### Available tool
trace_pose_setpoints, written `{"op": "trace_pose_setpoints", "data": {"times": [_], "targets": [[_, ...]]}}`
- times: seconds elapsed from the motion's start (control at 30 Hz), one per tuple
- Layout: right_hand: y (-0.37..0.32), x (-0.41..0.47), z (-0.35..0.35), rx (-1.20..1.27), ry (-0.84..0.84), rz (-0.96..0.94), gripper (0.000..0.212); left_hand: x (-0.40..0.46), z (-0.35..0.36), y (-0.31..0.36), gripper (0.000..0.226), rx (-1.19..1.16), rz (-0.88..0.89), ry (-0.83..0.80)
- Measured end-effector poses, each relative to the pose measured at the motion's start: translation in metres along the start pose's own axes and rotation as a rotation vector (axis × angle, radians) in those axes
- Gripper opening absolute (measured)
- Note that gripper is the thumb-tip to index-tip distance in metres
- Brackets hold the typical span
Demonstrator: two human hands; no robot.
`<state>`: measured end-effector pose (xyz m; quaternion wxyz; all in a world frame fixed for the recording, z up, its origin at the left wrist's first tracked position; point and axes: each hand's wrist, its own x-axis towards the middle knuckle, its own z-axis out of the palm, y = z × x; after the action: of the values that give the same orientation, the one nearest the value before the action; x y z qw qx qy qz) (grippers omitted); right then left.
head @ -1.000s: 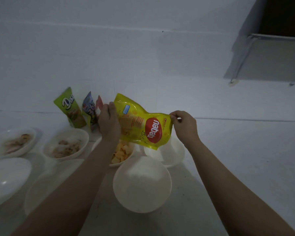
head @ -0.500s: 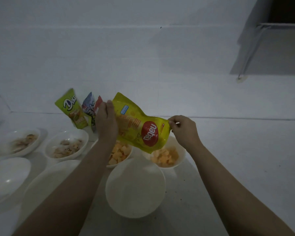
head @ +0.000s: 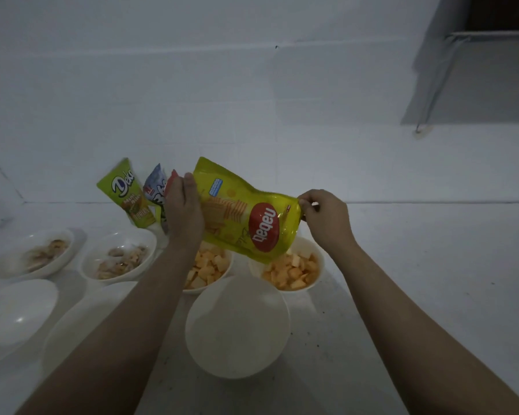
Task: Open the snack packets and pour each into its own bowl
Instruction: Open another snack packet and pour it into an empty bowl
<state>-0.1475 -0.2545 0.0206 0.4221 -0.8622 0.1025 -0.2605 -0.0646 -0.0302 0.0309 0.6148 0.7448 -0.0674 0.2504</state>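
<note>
Yellow snack packet (head: 246, 217) tilted mouth-down over right cracker bowl (head: 316, 259), left hand (head: 183, 211) gripping its base, right hand (head: 324, 217) pinching its corner, packet mouth hidden, dim lighting

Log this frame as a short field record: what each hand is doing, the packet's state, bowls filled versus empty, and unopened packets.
left hand: grips the yellow packet at its raised end
right hand: pinches the packet's lower corner
packet pose: upside down, tilted over the right cracker bowl
filled bowls: four, two with orange crackers, two with pale snacks
empty bowls: near bowl, two more at left
waiting packets: green packet and others, leaning at the wall
</note>
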Motion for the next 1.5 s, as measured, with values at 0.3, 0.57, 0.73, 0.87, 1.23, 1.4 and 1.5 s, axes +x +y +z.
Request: {"op": "trace_pose_setpoints", "data": {"times": [0.3, 0.57, 0.73, 0.87, 1.23, 1.4, 1.5], "targets": [[-0.003, -0.003, -0.004, -0.009, -0.015, -0.015, 0.017, -0.003, -0.002, -0.001, 0.091, -0.042, 0.009, -0.003], [-0.008, -0.004, -0.007, -0.014, -0.035, -0.006, 0.019, -0.004, -0.007, 0.011, 0.089, -0.051, 0.032, -0.004], [-0.021, -0.007, -0.001, -0.043, -0.127, -0.063, 0.020, -0.006, -0.004, 0.010, 0.042, 0.008, 0.090, 0.007], [-0.024, -0.009, 0.005, 0.020, -0.045, -0.053, 0.021, -0.010, -0.002, 0.013, 0.039, 0.030, 0.144, -0.001], [0.012, -0.034, -0.007, 0.266, 0.120, 0.115, 0.021, -0.045, 0.018, -0.023, 0.057, -0.261, -0.338, -0.228], [0.022, -0.048, -0.005, 0.298, 0.062, 0.147, 0.023, -0.059, 0.035, -0.002, 0.056, -0.514, -0.463, -0.639], [0.019, -0.053, -0.010, 0.295, 0.057, 0.142, 0.026, -0.059, 0.041, 0.008, 0.048, -0.507, -0.385, -0.597]]}}
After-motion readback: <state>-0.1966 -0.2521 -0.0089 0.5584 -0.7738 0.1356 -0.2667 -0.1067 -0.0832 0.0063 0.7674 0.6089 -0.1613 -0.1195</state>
